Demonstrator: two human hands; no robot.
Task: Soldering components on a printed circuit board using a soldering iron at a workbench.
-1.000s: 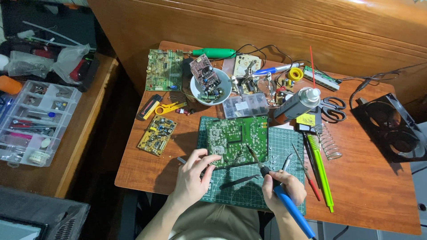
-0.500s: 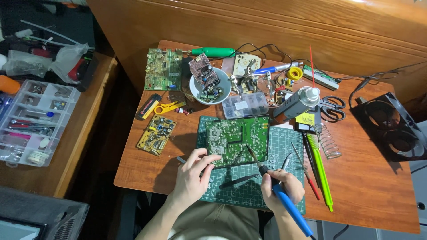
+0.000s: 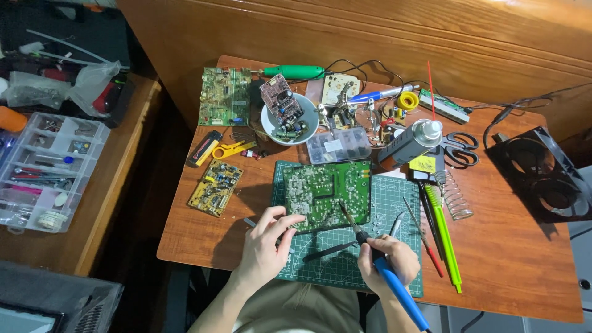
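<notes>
Gripping soldering iron [image 3: 370, 246] in right hand [image 3: 387, 262], left hand [image 3: 265, 246] pinching circuit board [image 3: 327, 192]; tweezers [image 3: 330, 251] between, parts box [image 3: 339, 145] crowding behind, bare table [image 3: 518, 259] rightward.

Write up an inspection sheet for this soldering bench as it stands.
Surface: wooden table with a green cutting mat.
Job's things: green circuit board on the mat; blue-handled soldering iron, tip on the board.
Clutter: white bowl of boards, spray can, scissors, yellow circuit board.
Hands: left hand holds the board's edge; right hand grips the iron.
Cables: black leads at the far edge.
Surroundings: parts organiser on a side table.
</notes>
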